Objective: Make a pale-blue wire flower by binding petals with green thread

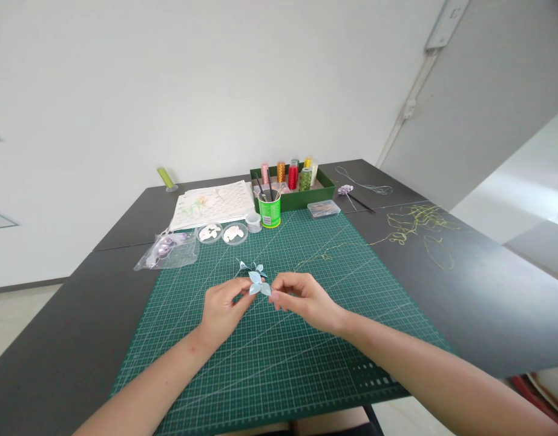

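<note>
Both my hands meet over the middle of the green cutting mat [279, 357]. My left hand [221, 307] pinches a small pale-blue petal flower [257, 280] by its base. My right hand [301, 298] holds the same flower from the right, fingertips closed on a petal or a fine thread; which one is too small to tell. A thin yellow-green thread [333, 249] runs from near my right hand across the mat to a loose tangle [419, 227] on the dark table.
At the mat's far edge stand a green cup of tools [270, 209], two small dishes of white petals [221, 232], a plastic bag [167, 251], a printed sheet [213, 204], a green tray of thread spools [293, 179], and a clear box [323, 209]. A purple flower [345, 189] lies beyond.
</note>
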A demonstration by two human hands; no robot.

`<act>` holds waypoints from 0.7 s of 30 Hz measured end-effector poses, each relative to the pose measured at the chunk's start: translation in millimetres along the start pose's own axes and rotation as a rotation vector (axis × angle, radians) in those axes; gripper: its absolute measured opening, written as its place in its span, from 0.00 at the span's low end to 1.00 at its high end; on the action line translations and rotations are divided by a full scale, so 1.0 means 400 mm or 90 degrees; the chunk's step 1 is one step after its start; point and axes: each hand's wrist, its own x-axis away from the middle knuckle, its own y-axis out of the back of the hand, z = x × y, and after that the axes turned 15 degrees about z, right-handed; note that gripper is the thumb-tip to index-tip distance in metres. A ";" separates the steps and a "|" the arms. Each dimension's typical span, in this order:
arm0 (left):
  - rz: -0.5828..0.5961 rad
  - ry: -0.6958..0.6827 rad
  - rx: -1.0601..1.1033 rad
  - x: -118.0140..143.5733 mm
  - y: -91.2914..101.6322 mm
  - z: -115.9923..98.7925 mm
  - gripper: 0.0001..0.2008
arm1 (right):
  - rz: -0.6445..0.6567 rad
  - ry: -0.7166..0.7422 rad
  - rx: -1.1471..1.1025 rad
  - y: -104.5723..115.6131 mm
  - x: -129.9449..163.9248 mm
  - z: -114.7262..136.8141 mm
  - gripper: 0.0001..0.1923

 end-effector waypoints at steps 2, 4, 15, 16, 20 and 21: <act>0.008 -0.015 0.023 -0.002 0.000 -0.001 0.08 | -0.001 0.007 -0.050 0.005 -0.002 -0.006 0.18; 0.014 -0.042 0.042 -0.005 0.000 -0.001 0.08 | -0.010 0.016 -0.088 0.010 -0.004 -0.010 0.19; 0.055 -0.162 -0.022 -0.011 0.003 0.000 0.07 | -0.020 0.041 -0.036 0.019 0.000 -0.003 0.21; 0.060 -0.158 -0.015 -0.012 0.003 -0.002 0.07 | -0.018 0.041 -0.025 0.020 0.000 -0.002 0.21; 0.083 -0.118 0.053 -0.014 0.003 -0.010 0.07 | -0.051 0.044 0.021 0.030 -0.001 0.004 0.23; 0.090 -0.110 0.065 -0.015 0.003 -0.011 0.07 | -0.067 0.047 0.025 0.033 -0.002 0.005 0.23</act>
